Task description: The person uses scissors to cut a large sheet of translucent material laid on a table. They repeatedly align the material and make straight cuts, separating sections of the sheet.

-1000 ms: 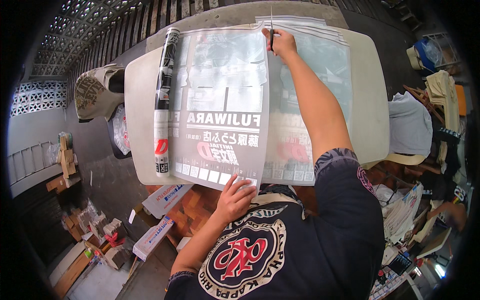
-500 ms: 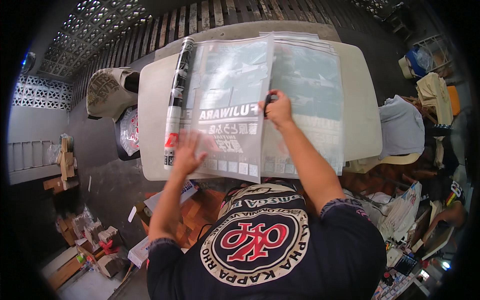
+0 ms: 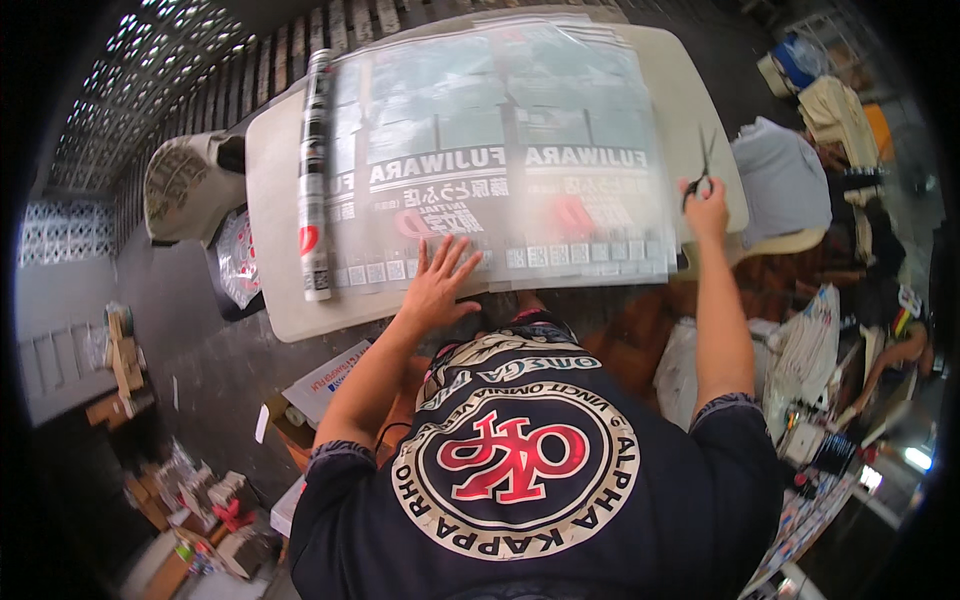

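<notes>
My left hand [image 3: 438,285] lies open with fingers spread on the near edge of a translucent printed film sheet [image 3: 430,130], which is spread flat on the table. A roll of the same film [image 3: 315,180] stretches from near to far along the sheet's left side. Off the right edge of the film, my right hand [image 3: 707,212] grips black-handled scissors [image 3: 704,160], whose slightly parted blades point to the far side. Under the right part of the film lie several more sheets [image 3: 648,150], stacked with their edges showing.
The pale table [image 3: 690,95] has rounded corners. Cloth-draped chairs stand at its left [image 3: 180,185] and right [image 3: 785,175]. Near my left arm is a cardboard box [image 3: 330,380]. White bags [image 3: 805,340] lie at the right, where another person's arm [image 3: 890,370] shows.
My right hand has moved right with the scissors, from the film's middle to beyond its edge. The raised sheet edge now lies flat. My left hand has shifted right, away from the roll.
</notes>
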Action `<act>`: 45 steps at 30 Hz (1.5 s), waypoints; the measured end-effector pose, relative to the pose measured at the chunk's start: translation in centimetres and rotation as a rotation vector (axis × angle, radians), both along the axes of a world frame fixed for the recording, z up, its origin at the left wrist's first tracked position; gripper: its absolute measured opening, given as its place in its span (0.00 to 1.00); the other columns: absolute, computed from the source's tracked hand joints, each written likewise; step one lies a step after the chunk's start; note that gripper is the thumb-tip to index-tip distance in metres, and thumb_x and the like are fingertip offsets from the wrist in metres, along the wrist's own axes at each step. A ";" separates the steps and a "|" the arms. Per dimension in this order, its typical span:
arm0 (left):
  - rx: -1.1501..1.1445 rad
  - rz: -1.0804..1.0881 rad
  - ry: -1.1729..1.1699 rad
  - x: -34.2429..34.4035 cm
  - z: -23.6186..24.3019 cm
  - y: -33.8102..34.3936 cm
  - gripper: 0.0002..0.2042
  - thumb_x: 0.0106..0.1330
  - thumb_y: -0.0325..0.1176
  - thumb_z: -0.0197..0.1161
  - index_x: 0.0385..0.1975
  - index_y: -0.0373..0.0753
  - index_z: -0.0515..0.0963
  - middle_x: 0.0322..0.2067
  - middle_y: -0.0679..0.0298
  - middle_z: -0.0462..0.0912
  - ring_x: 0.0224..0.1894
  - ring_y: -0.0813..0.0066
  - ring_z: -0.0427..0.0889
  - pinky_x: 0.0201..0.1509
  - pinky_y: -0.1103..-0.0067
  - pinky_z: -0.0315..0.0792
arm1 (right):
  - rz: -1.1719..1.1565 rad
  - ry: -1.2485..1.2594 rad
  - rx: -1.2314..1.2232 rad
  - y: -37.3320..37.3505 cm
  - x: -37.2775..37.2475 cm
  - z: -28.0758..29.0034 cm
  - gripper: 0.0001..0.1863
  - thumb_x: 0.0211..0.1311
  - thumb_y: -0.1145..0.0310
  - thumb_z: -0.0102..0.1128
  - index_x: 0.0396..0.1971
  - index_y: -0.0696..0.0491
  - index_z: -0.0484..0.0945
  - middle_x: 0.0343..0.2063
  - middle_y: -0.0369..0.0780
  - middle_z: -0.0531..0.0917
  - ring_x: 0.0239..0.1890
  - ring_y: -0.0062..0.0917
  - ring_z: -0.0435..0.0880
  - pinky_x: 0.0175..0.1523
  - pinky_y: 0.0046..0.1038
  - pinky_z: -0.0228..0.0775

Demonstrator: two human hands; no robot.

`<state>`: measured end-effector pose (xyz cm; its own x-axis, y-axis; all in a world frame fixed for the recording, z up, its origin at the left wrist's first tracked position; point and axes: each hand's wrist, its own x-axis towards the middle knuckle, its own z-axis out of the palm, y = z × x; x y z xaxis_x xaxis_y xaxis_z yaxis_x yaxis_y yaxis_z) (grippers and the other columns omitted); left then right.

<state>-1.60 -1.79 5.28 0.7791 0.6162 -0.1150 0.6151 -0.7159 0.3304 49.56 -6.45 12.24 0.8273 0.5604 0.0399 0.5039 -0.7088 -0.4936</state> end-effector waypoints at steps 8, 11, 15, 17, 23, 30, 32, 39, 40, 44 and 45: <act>0.110 -0.012 0.073 2.4 -3.7 -0.2 0.46 0.62 0.65 0.60 0.77 0.49 0.54 0.79 0.52 0.44 0.81 0.48 0.35 0.77 0.41 0.26 | 0.432 -0.255 0.099 -6.2 -10.7 -13.0 0.42 0.55 0.56 0.73 0.67 0.51 0.63 0.58 0.48 0.72 0.67 0.48 0.66 0.73 0.64 0.44; 0.095 0.009 0.144 3.4 -3.7 -0.9 0.46 0.65 0.67 0.54 0.78 0.48 0.52 0.79 0.50 0.41 0.81 0.46 0.32 0.76 0.40 0.24 | 0.468 -0.235 0.135 -5.5 -9.5 -12.8 0.42 0.55 0.55 0.73 0.67 0.51 0.63 0.58 0.48 0.72 0.68 0.48 0.65 0.72 0.64 0.45; 0.070 0.051 0.120 7.2 -2.5 -1.5 0.45 0.65 0.67 0.54 0.77 0.47 0.53 0.79 0.50 0.42 0.81 0.46 0.33 0.76 0.40 0.25 | 0.544 -0.210 0.084 -4.1 -4.8 -12.2 0.42 0.55 0.55 0.73 0.67 0.51 0.63 0.57 0.48 0.72 0.66 0.48 0.66 0.72 0.63 0.46; 0.076 0.080 0.092 8.3 -2.8 -1.8 0.43 0.66 0.65 0.55 0.77 0.48 0.55 0.78 0.51 0.44 0.80 0.47 0.35 0.76 0.39 0.27 | 0.581 -0.231 0.075 -3.3 -2.8 -12.2 0.42 0.55 0.53 0.73 0.67 0.51 0.63 0.57 0.49 0.72 0.65 0.49 0.67 0.72 0.61 0.48; 0.078 0.195 -0.016 9.0 -3.6 -2.3 0.33 0.65 0.55 0.63 0.70 0.54 0.68 0.75 0.56 0.58 0.78 0.51 0.51 0.75 0.36 0.31 | 0.677 -0.107 0.095 -2.2 -2.6 -7.4 0.39 0.54 0.57 0.75 0.64 0.53 0.67 0.54 0.48 0.75 0.60 0.50 0.70 0.66 0.51 0.61; 0.272 0.190 -0.203 9.7 -3.2 -0.8 0.18 0.63 0.40 0.67 0.54 0.52 0.79 0.60 0.60 0.75 0.68 0.54 0.68 0.74 0.35 0.42 | 0.796 1.283 -0.527 -7.5 -7.1 -2.0 0.32 0.56 0.61 0.79 0.57 0.57 0.76 0.38 0.36 0.84 0.37 0.19 0.79 0.43 0.25 0.73; 0.298 0.120 -0.248 10.0 -3.3 -0.7 0.13 0.62 0.37 0.67 0.47 0.48 0.81 0.57 0.62 0.77 0.67 0.56 0.69 0.75 0.37 0.43 | 1.032 1.151 -0.607 -9.0 -8.0 -3.0 0.29 0.60 0.59 0.76 0.56 0.57 0.77 0.35 0.36 0.83 0.35 0.18 0.78 0.41 0.25 0.72; 0.300 0.042 -0.442 10.4 -0.4 -1.5 0.04 0.56 0.28 0.67 0.30 0.41 0.80 0.50 0.67 0.80 0.65 0.64 0.72 0.78 0.47 0.50 | 0.556 1.507 -0.159 -11.6 -15.9 -3.8 0.20 0.69 0.64 0.67 0.53 0.59 0.73 0.30 0.33 0.80 0.27 0.16 0.75 0.32 0.21 0.69; 0.303 0.042 -0.449 10.5 -0.1 -1.6 0.04 0.56 0.28 0.67 0.30 0.41 0.80 0.50 0.67 0.80 0.65 0.64 0.72 0.78 0.47 0.50 | 0.503 1.484 -0.128 -11.6 -17.6 -3.7 0.20 0.70 0.64 0.65 0.53 0.58 0.72 0.30 0.34 0.81 0.27 0.16 0.76 0.31 0.21 0.70; 0.300 0.025 -0.435 10.3 -0.7 -2.0 0.04 0.57 0.29 0.66 0.31 0.41 0.80 0.50 0.67 0.80 0.64 0.63 0.73 0.77 0.49 0.51 | 0.369 1.395 -0.073 -10.8 -23.4 -3.1 0.22 0.70 0.56 0.65 0.52 0.56 0.72 0.29 0.36 0.81 0.26 0.17 0.80 0.25 0.20 0.72; 0.299 0.023 -0.433 10.1 -0.9 -2.2 0.04 0.58 0.29 0.66 0.31 0.41 0.80 0.50 0.67 0.80 0.64 0.63 0.72 0.77 0.49 0.51 | 0.320 1.408 -0.084 -10.6 -24.2 -2.6 0.23 0.70 0.54 0.65 0.52 0.56 0.73 0.29 0.36 0.81 0.26 0.17 0.80 0.24 0.19 0.71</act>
